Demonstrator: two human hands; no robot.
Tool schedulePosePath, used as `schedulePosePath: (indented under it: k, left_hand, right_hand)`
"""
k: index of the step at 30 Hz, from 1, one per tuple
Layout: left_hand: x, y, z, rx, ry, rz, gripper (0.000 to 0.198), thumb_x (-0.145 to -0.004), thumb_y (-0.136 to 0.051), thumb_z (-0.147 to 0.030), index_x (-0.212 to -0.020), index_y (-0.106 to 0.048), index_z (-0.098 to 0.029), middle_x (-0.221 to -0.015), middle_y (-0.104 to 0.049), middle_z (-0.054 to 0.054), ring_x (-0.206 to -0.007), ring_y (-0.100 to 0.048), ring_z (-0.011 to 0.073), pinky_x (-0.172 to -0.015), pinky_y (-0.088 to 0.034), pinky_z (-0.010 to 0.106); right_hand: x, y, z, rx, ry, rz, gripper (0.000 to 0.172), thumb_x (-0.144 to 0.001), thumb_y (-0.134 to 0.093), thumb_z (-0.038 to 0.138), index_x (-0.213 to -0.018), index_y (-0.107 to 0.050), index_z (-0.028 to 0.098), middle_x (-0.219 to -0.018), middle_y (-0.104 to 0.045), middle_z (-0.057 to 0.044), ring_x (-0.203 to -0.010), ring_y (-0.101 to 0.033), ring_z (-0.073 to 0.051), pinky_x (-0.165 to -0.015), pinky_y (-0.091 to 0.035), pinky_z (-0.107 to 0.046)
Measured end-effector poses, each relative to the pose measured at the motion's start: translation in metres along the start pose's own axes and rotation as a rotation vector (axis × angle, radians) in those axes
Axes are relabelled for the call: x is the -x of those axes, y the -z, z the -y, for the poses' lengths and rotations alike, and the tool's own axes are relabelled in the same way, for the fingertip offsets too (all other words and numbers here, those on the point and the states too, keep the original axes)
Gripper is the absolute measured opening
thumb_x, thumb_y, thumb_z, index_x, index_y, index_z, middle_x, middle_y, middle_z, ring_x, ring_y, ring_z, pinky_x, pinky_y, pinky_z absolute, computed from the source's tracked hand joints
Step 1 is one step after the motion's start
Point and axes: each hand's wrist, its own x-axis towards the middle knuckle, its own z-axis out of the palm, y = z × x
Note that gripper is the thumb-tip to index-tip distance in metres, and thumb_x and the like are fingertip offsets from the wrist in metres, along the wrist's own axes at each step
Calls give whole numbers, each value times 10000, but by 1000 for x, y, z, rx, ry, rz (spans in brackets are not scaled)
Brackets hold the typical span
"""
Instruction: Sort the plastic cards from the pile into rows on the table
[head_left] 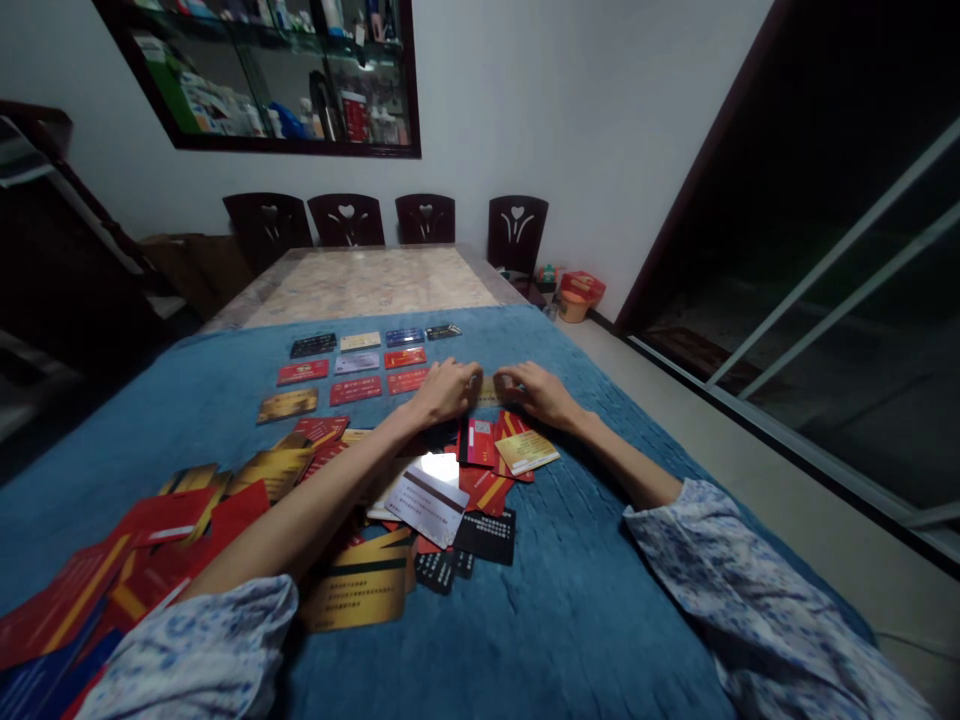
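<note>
A gold card (490, 391) lies between my two hands, just above the loose pile. My left hand (450, 388) pinches its left end with curled fingers, and my right hand (541, 393) pinches the right end. Left of my hands, cards sit in rows on the blue cloth: a gold one (289, 404) in front, red ones (355, 389) beside it, a silver one (356, 363) and a dark blue one (405, 336) farther back. Under and around my left forearm spreads a mixed heap, with a silver card (427, 503), a black card (487, 536) and a gold card (529, 452) on it.
A blue cloth (600, 600) covers the near part of the long table (375, 275). Dark chairs (517, 225) stand at its far end. Larger red cards or sleeves (67, 595) lie at the near left. An orange bucket (576, 300) is on the floor at the right.
</note>
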Motion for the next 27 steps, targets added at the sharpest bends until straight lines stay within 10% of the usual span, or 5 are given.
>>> schedulePosePath:
  k: [27]
  left_hand:
    - [-3, 10, -8, -30, 18, 223, 199, -836, -584, -245, -1006, -660, -178, -1165, -635, 168, -1188, -521, 363, -988, -424, 573]
  right_hand:
    - [3, -10, -27, 0, 93, 103, 547, -946, -599, 446, -1439, -556, 212, -1097, -562, -133, -1009, -485, -287, -926, -466, -483]
